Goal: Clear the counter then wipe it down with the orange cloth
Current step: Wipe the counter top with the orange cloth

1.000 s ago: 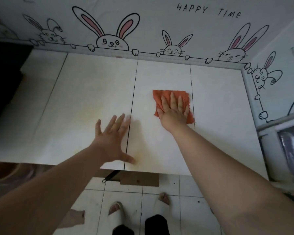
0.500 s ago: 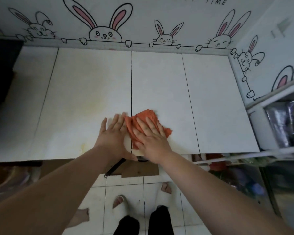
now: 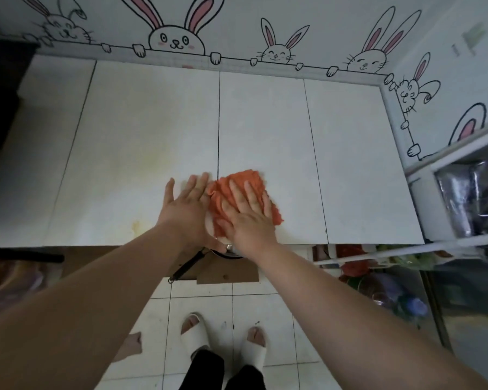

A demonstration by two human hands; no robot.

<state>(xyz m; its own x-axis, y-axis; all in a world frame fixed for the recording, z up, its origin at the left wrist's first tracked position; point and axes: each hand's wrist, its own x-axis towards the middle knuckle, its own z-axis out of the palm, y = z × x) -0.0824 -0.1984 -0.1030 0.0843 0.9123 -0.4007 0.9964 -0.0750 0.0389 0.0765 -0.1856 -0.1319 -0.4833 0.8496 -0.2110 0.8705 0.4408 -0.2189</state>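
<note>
Moved since a second ago: orange cloth (image 3: 244, 197) drawn from mid-counter back to the near edge, beside the left hand (image 3: 188, 211)

Head view: right hand (image 3: 248, 213), fingers spread flat, not clenched, pressing the cloth onto the white tiled counter (image 3: 350, 153) just right of the dark centre seam; left hand flat, fingers extended, gripping nothing, touching the cloth's left edge. Counter top carries nothing but cloth and hands, so clearing appears done. Wiping judged under way: yellowish staining (image 3: 150, 164) remains on the left-centre tile, with a darker mark (image 3: 135, 225) near the front edge, neither yet reached. A dark pan handle (image 3: 186, 267) shows below the counter edge; slippered feet (image 3: 223, 337) on floor tiles
</note>
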